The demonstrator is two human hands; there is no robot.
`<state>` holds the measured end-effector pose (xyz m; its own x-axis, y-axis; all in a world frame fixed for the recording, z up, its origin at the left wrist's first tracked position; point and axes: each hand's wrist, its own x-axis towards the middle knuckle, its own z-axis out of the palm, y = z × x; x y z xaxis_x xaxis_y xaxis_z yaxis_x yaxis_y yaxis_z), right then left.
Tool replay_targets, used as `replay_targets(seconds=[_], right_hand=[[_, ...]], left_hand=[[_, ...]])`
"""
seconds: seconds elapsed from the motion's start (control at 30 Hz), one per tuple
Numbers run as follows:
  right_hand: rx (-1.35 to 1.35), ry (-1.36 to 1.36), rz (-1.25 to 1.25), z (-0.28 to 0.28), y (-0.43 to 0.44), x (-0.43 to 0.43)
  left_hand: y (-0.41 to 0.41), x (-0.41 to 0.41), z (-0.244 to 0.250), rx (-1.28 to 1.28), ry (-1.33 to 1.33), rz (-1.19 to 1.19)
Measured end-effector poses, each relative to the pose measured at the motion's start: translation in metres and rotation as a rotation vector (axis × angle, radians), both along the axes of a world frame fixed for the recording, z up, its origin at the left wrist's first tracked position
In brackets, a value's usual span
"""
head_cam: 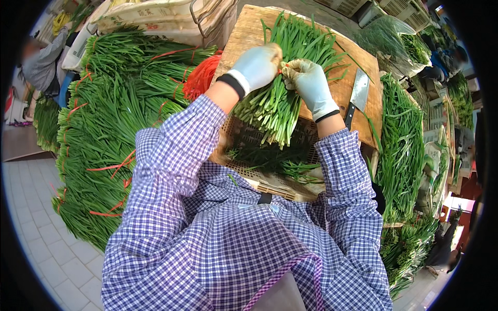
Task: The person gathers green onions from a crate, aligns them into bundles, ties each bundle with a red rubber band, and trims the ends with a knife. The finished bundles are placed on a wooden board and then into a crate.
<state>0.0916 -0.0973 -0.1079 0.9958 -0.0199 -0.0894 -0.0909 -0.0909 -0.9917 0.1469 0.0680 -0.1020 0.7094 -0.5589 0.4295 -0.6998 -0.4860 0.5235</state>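
Note:
A bunch of garlic chives [272,112] lies across the wooden board [245,33], its pale cut ends hanging over the near edge. Around its middle runs a red plastic tie [279,71], partly hidden by my fingers. My left hand [260,64], in a whitish glove, is closed at the tie on the bunch's left side. Opposite it, my gloved right hand [308,83] pinches the tie between thumb and fingers. To the right of that hand, a kitchen knife [360,91] with a black handle rests on the board.
Tied chive bundles [116,112] are piled at left, beside a hank of red ties [200,76]. Under the board, a plastic crate [307,149] holds loose leaves. More chives [400,151] lie at right. White crates [163,19] stand behind; a person [44,64] is at far left.

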Motion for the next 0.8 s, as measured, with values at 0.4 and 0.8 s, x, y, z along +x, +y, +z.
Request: replay_targets(seconds=[0.4,0.8], right_hand=[[0.612,-0.206,-0.489,-0.019,-0.044,-0.047],[-0.023,0.039,-0.776,-0.097,-0.005,-0.059]], left_hand=[[-0.013,-0.035,-0.033,0.438,0.323,0.054],[-0.018,-0.053,-0.031,-0.184,0.876,0.076]])
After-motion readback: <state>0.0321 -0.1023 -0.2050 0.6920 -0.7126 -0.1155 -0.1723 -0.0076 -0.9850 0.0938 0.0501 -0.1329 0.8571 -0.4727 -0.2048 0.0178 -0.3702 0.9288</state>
